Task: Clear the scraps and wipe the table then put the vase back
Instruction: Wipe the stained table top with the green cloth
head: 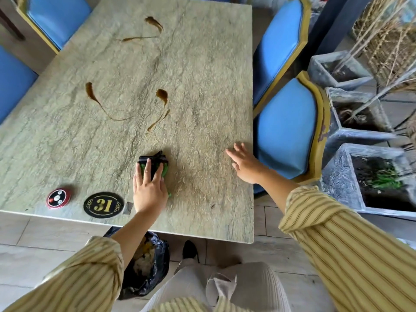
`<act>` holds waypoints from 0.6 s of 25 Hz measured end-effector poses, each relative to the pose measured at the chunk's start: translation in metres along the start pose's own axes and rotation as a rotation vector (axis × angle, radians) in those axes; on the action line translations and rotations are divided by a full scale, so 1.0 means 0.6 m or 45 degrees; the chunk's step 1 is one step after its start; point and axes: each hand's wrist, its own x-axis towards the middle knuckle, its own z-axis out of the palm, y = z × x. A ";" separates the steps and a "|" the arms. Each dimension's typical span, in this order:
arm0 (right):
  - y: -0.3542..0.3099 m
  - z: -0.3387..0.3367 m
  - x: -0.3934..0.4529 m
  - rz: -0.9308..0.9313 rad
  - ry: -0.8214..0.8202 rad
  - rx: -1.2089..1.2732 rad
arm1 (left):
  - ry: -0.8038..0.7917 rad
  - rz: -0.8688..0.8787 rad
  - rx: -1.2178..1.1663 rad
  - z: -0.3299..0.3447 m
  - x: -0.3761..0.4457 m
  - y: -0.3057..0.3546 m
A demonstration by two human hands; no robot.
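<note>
Wiping step in hand, judging by layout: tabletop carries no loose scraps, but brown sauce streaks are not yet wiped. One pair sits mid-tabletop, another toward the far edge. Vase not in view anywhere, so putting it back looks like the last step.

Bin bag, black, sits on the floor under the near edge of the tabletop, mouth open, with pale and yellowish scraps inside; exact contents too blurred to name. Grey stone planters stand on the floor off the right edge, holding dark soil, a few green shoots in the nearest, dry stalks in the farther ones.

Left hand presses flat, fingers straight and slightly spread, on a green and black cloth near the near edge. Right hand rests spread and flat near the right edge, holding nothing, probably bracing.

Next move calls for pushing the cloth forward to the mid streaks, then a long reach to the far pair.

Small items at near left corner: oval number plate 31, round red call button.
</note>
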 end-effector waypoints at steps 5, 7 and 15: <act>0.023 -0.031 0.001 -0.029 -0.193 0.072 | 0.032 -0.104 -0.027 0.015 -0.009 0.057; 0.032 -0.044 0.003 -0.065 -0.278 0.044 | 0.044 -0.051 -0.031 0.036 -0.047 0.108; 0.053 -0.026 -0.007 -0.219 -0.221 -0.159 | 0.009 0.359 0.040 0.111 -0.227 0.350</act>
